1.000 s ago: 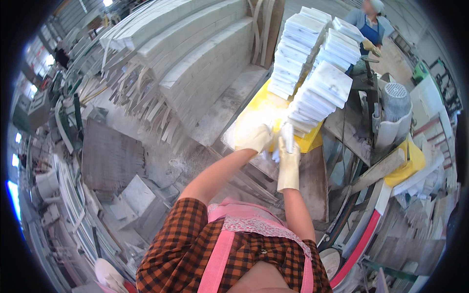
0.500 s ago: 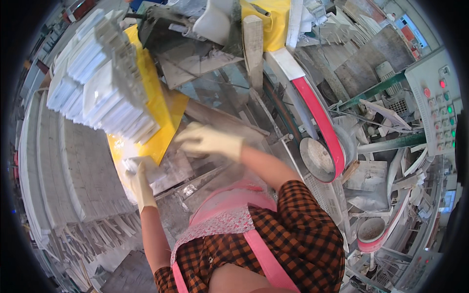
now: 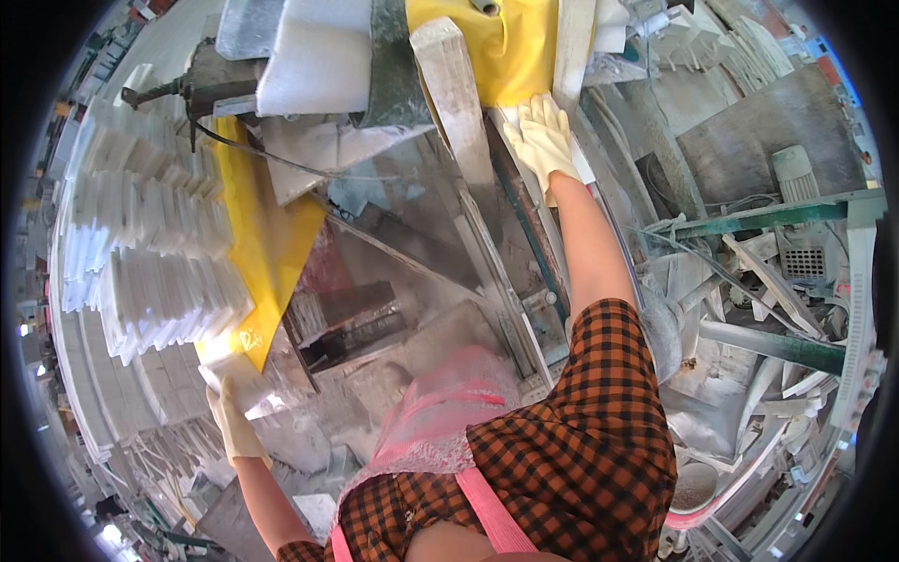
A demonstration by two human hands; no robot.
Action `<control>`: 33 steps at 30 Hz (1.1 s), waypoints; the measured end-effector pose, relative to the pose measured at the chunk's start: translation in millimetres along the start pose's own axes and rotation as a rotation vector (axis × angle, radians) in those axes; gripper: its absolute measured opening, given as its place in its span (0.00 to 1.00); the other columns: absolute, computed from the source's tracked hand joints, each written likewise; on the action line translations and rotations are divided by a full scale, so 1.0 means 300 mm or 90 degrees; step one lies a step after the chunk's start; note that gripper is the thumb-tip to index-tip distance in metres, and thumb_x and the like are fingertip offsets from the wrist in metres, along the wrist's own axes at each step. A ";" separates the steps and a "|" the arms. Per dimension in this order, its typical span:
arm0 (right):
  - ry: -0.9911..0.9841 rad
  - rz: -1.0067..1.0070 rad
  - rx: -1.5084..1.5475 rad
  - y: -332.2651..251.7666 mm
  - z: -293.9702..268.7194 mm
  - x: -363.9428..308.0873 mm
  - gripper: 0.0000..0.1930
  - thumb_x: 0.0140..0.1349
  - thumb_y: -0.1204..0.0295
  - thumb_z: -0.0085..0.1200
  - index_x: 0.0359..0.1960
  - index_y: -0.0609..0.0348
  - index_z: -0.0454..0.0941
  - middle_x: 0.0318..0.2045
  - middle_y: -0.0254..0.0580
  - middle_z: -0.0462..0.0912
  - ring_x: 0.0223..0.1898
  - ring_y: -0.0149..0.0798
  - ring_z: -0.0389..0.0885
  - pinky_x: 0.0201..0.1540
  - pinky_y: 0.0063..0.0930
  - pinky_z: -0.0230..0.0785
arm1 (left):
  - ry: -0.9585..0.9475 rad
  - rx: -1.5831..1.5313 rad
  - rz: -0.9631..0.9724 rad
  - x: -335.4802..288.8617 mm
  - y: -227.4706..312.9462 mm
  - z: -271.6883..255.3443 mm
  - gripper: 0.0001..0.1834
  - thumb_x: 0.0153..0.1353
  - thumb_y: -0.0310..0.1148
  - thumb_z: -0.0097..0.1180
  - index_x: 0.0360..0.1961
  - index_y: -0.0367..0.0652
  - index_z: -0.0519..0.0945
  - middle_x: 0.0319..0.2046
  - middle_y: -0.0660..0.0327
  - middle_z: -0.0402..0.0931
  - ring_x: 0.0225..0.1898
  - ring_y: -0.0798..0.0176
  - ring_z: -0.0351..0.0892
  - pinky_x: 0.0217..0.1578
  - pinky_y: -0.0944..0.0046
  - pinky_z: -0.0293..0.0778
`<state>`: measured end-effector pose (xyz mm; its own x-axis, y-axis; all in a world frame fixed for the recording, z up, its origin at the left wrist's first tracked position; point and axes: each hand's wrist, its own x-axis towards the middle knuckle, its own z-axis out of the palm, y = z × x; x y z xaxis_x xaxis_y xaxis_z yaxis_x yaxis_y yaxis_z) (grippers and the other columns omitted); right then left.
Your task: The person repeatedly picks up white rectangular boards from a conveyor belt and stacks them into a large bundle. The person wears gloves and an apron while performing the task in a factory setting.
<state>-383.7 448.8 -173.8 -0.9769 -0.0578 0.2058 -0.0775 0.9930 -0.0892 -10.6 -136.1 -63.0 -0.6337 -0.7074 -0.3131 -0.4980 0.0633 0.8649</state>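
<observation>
My left hand (image 3: 228,420), in a cream rubber glove, reaches to the lower end of the stacked white slabs (image 3: 178,290). Its fingers close on the near edge of a small white slab (image 3: 225,363), beside the tip of a yellow sheet (image 3: 267,253). My right hand (image 3: 541,140), gloved alike, is stretched far forward. It lies palm down with fingers extended on the far end of a narrow pale belt track (image 3: 579,155), just below a yellow cover (image 3: 501,56). Nothing shows gripped in it.
A pale upright post (image 3: 454,94) stands left of my right hand. A black cable (image 3: 272,159) crosses above the yellow sheet. Green beams (image 3: 777,215) and broken offcuts (image 3: 763,290) fill the right side. Thin white strips (image 3: 178,459) hang below the slab stack.
My right hand has swung from beside the left one far forward and right, onto the belt track. My left hand stays at the white slab. The view has shifted.
</observation>
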 end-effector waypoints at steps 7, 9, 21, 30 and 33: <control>-0.056 -0.051 0.004 0.088 -0.095 -0.385 0.40 0.72 0.48 0.48 0.77 0.60 0.56 0.78 0.53 0.56 0.80 0.51 0.49 0.80 0.52 0.34 | 0.015 0.025 0.002 -0.065 0.045 0.037 0.35 0.69 0.44 0.55 0.73 0.40 0.63 0.64 0.56 0.72 0.66 0.58 0.70 0.69 0.58 0.61; -0.079 -0.072 0.018 0.140 -0.131 -0.486 0.38 0.71 0.51 0.50 0.76 0.60 0.58 0.77 0.54 0.58 0.79 0.51 0.51 0.80 0.51 0.39 | -0.024 -0.015 0.027 -0.045 0.011 0.023 0.35 0.70 0.45 0.55 0.73 0.39 0.64 0.64 0.56 0.72 0.67 0.58 0.69 0.69 0.58 0.60; -0.080 -0.086 -0.097 0.158 -0.378 -0.866 0.49 0.52 0.63 0.69 0.75 0.66 0.57 0.74 0.56 0.62 0.77 0.49 0.57 0.78 0.47 0.47 | -0.037 -0.074 0.090 0.143 -0.147 -0.063 0.37 0.64 0.42 0.64 0.68 0.31 0.67 0.58 0.48 0.75 0.56 0.53 0.79 0.57 0.54 0.77; 0.148 -0.156 -0.166 0.185 -0.313 -0.767 0.35 0.61 0.62 0.57 0.66 0.72 0.67 0.63 0.57 0.76 0.66 0.51 0.73 0.73 0.44 0.59 | -0.004 -0.040 0.061 0.194 -0.188 -0.086 0.43 0.61 0.42 0.66 0.70 0.27 0.63 0.61 0.44 0.73 0.58 0.51 0.78 0.58 0.56 0.75; 0.134 -0.239 -0.300 0.168 -0.312 -0.668 0.30 0.65 0.64 0.51 0.66 0.69 0.69 0.65 0.53 0.75 0.67 0.48 0.72 0.74 0.47 0.57 | 0.060 0.032 0.104 0.220 -0.216 -0.092 0.34 0.63 0.43 0.64 0.64 0.32 0.71 0.55 0.50 0.78 0.52 0.55 0.82 0.50 0.56 0.80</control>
<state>-173.1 520.1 -128.4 -0.8362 -0.4369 0.3314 -0.2639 0.8504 0.4552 -4.0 -206.4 -128.8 -0.6516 -0.7474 -0.1296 -0.4234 0.2166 0.8797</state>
